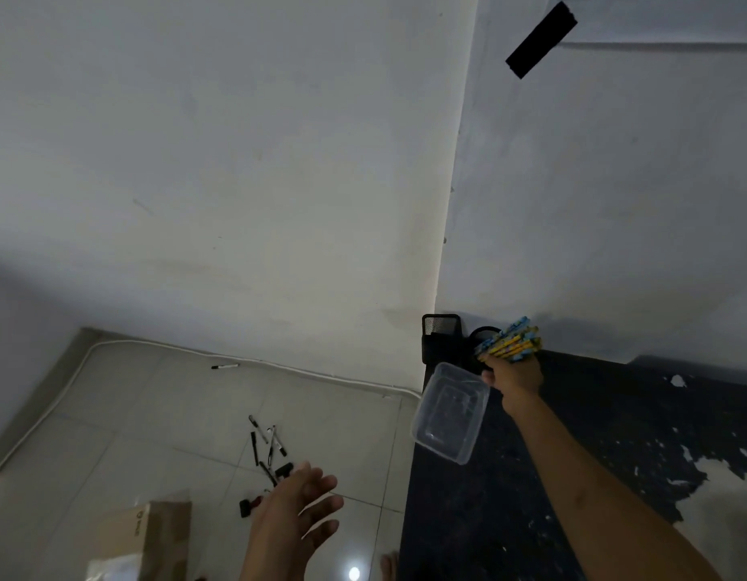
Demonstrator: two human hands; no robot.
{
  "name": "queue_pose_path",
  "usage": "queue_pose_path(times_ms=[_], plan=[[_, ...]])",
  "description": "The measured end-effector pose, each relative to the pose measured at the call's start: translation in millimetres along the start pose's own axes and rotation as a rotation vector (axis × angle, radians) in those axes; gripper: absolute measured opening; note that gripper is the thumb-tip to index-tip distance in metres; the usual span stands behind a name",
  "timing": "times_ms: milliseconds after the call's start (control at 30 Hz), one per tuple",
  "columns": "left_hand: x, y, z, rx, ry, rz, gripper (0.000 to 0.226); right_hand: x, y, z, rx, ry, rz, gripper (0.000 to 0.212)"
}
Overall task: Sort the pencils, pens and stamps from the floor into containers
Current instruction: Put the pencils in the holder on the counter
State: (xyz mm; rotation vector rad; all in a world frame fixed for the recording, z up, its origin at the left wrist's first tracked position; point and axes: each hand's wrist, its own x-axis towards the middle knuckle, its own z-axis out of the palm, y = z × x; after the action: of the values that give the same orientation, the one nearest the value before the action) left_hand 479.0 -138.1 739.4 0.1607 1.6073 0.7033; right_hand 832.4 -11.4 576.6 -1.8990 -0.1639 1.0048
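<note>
Right hand [515,376]: fingers wrapped round a bundle of yellow-and-blue pencils [511,341], held above the dark worktop [573,434], just beside a round black holder [485,334] and a square black mesh holder [441,337] standing in the wall corner. A clear plastic container [450,417] sits at the worktop's edge, near that hand. Left hand [294,517]: fingers spread, relaxed, holding nothing, over the tiled floor [153,413]. Below it, black pens [264,444] lie scattered with stamps [248,507]. One pen [225,366] lies apart by the wall. A cardboard box [153,538] stands nearby.
</note>
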Motion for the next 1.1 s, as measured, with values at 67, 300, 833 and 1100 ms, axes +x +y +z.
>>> queue_pose_path(times_ms=[67, 300, 833, 1100], plan=[[3, 0, -1, -0.001, 0.003, 0.008, 0.029, 3, -1, 4, 0.05, -0.004, -0.011, 0.042], [10, 0, -11, -0.002, 0.017, -0.001, 0.029, 6, -9, 9, 0.14, -0.038, 0.011, 0.038], [24, 13, -98, -0.111, 0.01, 0.043, 0.029, -171, 6, 48, 0.005, 0.023, -0.286, 0.044], [16, 35, -198, -0.229, 0.069, 0.121, 0.025, -335, 33, 125, -0.184, -0.308, -0.558, 0.03]])
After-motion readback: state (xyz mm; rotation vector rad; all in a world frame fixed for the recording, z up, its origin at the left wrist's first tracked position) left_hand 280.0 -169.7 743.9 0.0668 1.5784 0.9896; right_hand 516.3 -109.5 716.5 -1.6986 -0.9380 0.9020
